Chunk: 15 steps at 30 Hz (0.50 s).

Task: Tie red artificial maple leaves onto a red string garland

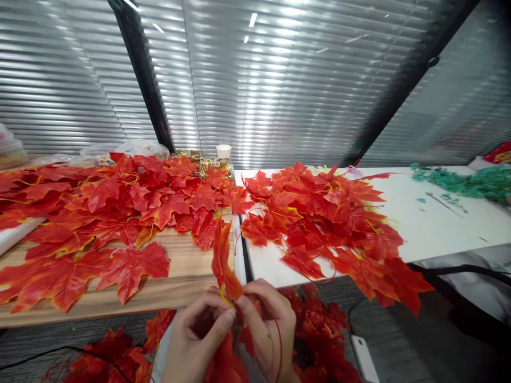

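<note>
The left hand (202, 332) is pinching a yellow stem (224, 298) between thumb and fingers, and the right hand (269, 324) is gripping the near end of a leaf (224, 260) just beside it. The leaf is standing on the far side of the fingertips, its long axis running near to far and leaning slightly left; its base is sitting between the hands, seemingly closer to the right. A red cord (279, 346) is running down across the right hand, and a lower leaf (227, 361) is hanging beneath both. Farther out, a left heap (120, 202) is spreading over the wood table (186, 266), a right heap (319, 213) is covering the left part of the white table (427, 229), and a cup (223, 152) is standing at the far edge
</note>
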Tool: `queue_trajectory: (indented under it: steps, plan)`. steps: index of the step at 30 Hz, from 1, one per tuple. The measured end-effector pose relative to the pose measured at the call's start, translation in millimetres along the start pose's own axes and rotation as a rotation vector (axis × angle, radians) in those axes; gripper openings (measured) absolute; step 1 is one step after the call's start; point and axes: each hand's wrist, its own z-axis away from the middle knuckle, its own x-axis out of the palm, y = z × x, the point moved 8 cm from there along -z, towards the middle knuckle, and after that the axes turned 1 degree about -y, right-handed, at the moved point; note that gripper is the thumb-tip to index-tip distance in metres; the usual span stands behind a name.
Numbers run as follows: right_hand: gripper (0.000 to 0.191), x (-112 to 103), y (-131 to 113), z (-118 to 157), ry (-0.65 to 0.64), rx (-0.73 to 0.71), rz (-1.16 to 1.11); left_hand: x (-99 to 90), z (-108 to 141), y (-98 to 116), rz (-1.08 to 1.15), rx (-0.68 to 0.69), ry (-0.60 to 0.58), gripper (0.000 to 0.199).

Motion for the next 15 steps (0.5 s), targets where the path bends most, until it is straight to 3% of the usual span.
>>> queue_trajectory:
  steps: [6,12,15]
  plan:
    - [0.005,1,-5,1,-0.007,-0.012,-0.037,2.1,0,5,0.045,0.027,-0.029,0.019]
    - [0.006,-4,-1,4,0.006,0.042,-0.029,-8.4,2,-8,0.023,-0.031,0.073,0.018]
    - [0.003,-6,2,5,0.018,0.040,-0.003,-9.5,2,-13,0.041,-0.011,0.070,0.018]
